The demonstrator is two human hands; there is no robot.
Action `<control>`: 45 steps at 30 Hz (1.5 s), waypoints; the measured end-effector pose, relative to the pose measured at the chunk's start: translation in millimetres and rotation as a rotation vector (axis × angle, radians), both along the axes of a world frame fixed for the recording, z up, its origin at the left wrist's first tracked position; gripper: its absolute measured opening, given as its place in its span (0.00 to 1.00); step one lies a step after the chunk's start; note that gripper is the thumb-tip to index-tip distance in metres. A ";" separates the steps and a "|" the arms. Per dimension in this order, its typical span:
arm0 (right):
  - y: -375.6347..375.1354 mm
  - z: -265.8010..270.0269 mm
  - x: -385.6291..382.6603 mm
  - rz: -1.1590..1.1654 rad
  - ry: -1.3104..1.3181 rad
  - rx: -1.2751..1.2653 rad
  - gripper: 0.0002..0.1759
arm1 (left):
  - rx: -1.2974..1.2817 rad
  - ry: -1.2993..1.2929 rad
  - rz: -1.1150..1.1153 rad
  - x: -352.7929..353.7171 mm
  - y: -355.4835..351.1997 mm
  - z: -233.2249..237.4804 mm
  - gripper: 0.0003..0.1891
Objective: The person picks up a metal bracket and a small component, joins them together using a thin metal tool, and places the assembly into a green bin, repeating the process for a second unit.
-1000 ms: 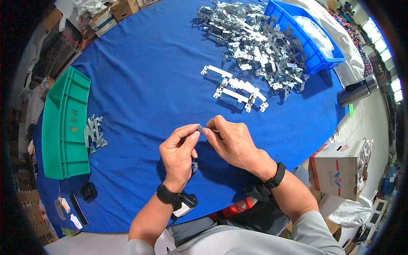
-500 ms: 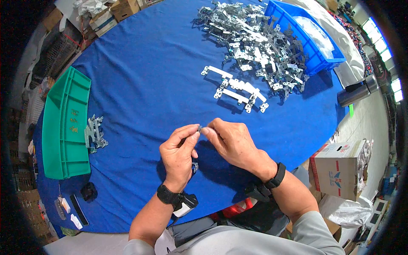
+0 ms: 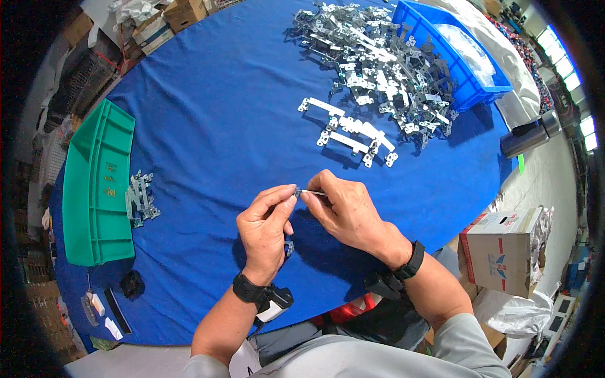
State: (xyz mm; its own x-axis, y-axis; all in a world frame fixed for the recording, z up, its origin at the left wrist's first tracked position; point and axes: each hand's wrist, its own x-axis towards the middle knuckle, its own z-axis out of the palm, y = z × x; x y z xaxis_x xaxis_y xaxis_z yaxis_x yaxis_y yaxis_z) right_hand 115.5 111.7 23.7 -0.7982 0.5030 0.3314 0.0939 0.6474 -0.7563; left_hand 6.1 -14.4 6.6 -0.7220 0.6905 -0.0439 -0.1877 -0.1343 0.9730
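My left hand (image 3: pixel 265 220) is closed on a metal bracket (image 3: pixel 288 246), whose lower end shows beneath the palm and whose upper end peeks out at the fingertips. Most of the bracket is hidden by the fingers. My right hand (image 3: pixel 346 211) pinches a thin silvery rod (image 3: pixel 316 193), and its tip meets the bracket's upper end. What kind of rod it is cannot be made out. Beyond the hands, several loose metal brackets (image 3: pixel 353 143) lie on the blue cloth (image 3: pixel 214 113), in front of a large heap of similar brackets (image 3: pixel 384 69).
A green bin (image 3: pixel 94 189) stands at the left with a small stack of brackets (image 3: pixel 142 198) beside it. At the back right are a blue crate (image 3: pixel 454 63) and a metal flask (image 3: pixel 531 134). A cardboard box (image 3: pixel 501 252) sits beyond the table's right edge.
My right hand has shifted slightly, and the thin rod now shows between its fingers and the bracket. My left hand stays in place.
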 end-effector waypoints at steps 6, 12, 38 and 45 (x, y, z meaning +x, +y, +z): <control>1.2 -1.4 1.1 0.014 -0.036 0.019 0.11 | -0.004 -0.002 0.002 -0.3 0.0 0.1 0.08; -0.3 -1.3 0.4 -0.003 0.002 -0.055 0.12 | -0.006 -0.021 0.001 -0.3 -0.1 0.4 0.08; 6.3 15.7 0.7 0.194 0.086 0.036 0.08 | 0.112 -0.180 -0.185 -5.5 0.6 0.0 0.28; 1.6 7.2 0.2 -0.021 0.046 -0.118 0.06 | 0.292 -0.320 -0.220 -12.9 -0.4 -2.0 0.34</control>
State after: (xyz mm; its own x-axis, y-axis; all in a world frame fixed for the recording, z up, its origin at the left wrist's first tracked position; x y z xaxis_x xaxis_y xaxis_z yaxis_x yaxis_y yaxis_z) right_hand 115.7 113.3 30.9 -0.7726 0.5568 0.3051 0.0699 0.5522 -0.8308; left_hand -6.7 -14.8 4.6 -0.5391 0.8420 -0.0217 -0.5262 -0.3166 0.7892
